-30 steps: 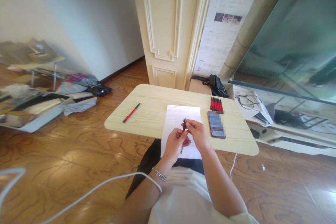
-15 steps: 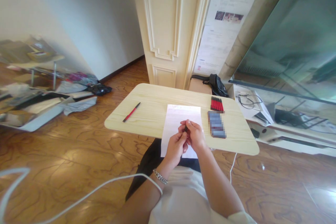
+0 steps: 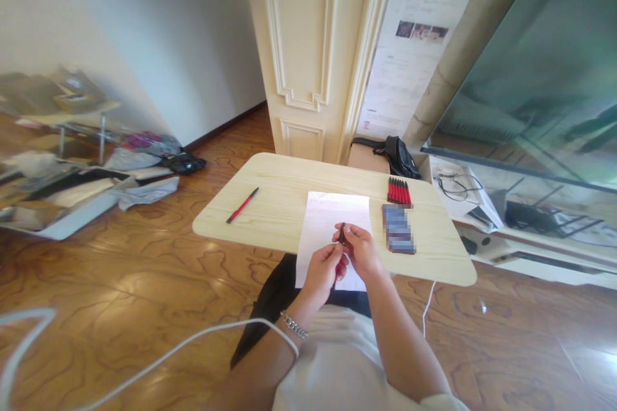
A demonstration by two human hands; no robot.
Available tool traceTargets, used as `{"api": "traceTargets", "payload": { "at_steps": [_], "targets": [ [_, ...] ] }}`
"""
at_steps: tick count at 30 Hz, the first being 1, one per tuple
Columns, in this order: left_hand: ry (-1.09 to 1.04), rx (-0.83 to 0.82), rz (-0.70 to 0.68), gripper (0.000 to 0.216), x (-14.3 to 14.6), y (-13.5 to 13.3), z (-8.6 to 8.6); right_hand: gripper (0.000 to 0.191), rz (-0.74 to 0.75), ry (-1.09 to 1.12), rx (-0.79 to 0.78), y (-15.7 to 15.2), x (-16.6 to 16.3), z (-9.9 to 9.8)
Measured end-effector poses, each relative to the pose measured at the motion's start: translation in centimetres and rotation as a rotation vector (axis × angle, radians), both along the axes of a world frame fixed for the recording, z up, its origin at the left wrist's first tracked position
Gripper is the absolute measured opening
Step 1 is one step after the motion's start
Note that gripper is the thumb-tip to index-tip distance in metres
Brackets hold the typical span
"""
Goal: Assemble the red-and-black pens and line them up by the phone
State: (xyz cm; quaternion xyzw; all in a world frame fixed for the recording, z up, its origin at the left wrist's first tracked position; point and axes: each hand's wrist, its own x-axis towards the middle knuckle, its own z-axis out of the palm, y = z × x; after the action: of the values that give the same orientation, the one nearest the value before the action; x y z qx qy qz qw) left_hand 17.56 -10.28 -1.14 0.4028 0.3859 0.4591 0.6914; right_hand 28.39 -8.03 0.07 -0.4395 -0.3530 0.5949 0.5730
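Observation:
Both my hands meet over the near edge of a white sheet of paper (image 3: pixel 337 215) on a light wooden table (image 3: pixel 284 205). My left hand (image 3: pixel 324 270) is closed round the lower part of a red and black pen (image 3: pixel 341 234). My right hand (image 3: pixel 361 250) pinches the pen's dark upper end. A row of several red pens (image 3: pixel 398 192) lies at the table's far right, with a phone (image 3: pixel 398 228) just in front of it. One more red pen (image 3: pixel 242 205) lies alone on the table's left side.
A cream panelled pillar (image 3: pixel 313 51) stands behind the table, with a black bag (image 3: pixel 398 155) at its foot. A low glass-fronted cabinet (image 3: pixel 530 218) runs along the right. Clutter and a small table (image 3: pixel 72 141) sit on the wooden floor at left. A white cable (image 3: pixel 193 337) crosses my lap.
My hands closed together over the pen and then eased slightly apart, so its dark upper end shows again. They have shifted a little toward me. Nothing on the table moved.

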Motion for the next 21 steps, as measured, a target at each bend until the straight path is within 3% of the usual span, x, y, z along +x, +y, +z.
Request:
{"api": "traceTargets", "payload": {
  "at_steps": [7,14,21],
  "targets": [
    [0.008,0.029,-0.009,0.039,-0.23,0.25,0.13,0.032,-0.103,-0.11,0.05,0.25,0.06,-0.15],
    [0.01,0.006,-0.003,0.038,-0.25,0.17,0.35,0.039,-0.027,-0.078,0.019,0.0,0.29,0.12],
    [0.006,0.026,-0.016,0.036,-0.18,0.26,-0.01,0.031,-0.1,-0.144,0.058,0.2,0.2,0.08]
  ]
}}
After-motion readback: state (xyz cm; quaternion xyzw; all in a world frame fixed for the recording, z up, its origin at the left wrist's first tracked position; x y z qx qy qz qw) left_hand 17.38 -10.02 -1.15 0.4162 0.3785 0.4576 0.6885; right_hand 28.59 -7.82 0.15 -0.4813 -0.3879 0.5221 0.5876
